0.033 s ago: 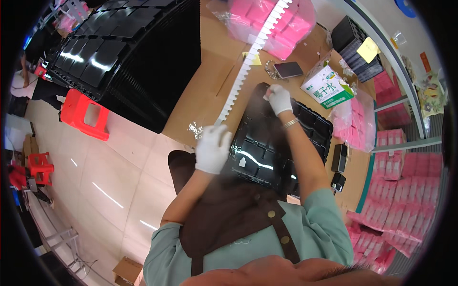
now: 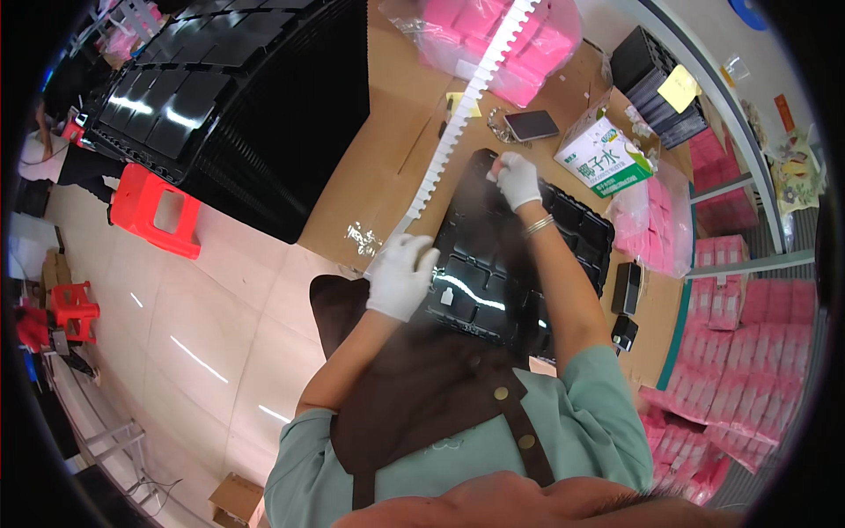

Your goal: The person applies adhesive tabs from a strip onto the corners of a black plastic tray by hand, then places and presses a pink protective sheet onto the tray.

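Both my hands wear white gloves. My left hand (image 2: 400, 277) grips the near end of a long white toothed strip (image 2: 458, 114) that runs away across the cardboard-covered table (image 2: 378, 167). My right hand (image 2: 518, 179) is at the far edge of a black compartment tray (image 2: 563, 229), its fingertips pinched on a small white piece. Another small white part (image 2: 446, 297) lies in a near compartment of the tray. A bracelet sits on my right wrist.
A tall stack of black trays (image 2: 220, 88) stands at the left, with a red stool (image 2: 154, 209) beside it. A phone (image 2: 531, 125), a white and green carton (image 2: 603, 158), bags of pink packs (image 2: 519, 44), two small black devices (image 2: 627, 289) and shelves of pink boxes (image 2: 739, 370) surround the tray.
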The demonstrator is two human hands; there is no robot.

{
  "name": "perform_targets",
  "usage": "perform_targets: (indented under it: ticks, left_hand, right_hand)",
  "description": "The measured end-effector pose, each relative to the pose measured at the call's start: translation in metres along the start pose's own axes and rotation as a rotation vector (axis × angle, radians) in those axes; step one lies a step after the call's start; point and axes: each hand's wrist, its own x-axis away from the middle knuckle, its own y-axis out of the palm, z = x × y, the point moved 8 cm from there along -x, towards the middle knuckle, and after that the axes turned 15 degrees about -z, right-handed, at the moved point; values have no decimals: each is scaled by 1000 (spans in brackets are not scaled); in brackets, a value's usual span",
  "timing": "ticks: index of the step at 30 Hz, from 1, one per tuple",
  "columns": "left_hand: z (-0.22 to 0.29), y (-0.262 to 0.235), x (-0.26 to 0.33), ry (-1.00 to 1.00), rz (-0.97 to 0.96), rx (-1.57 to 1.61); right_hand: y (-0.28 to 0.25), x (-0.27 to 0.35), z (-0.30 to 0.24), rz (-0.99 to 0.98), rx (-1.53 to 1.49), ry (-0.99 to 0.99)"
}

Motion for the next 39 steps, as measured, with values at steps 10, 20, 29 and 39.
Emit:
perform_targets:
  ticks: [10,20,29,39]
  left_hand:
    - [-41,50,-10,-83,-22,471]
    - [-38,46,-5,-72,24,421]
    - [-31,44,-10,-83,-7,389]
    - [-6,-6,9,-57,233,214]
  right_hand:
    - [92,176,-61,-400,10,141]
    - [108,182,-68,-319,157,85]
    - [95,173,-71,-254,123,-75]
    - [-319,39,12,739,384,-44]
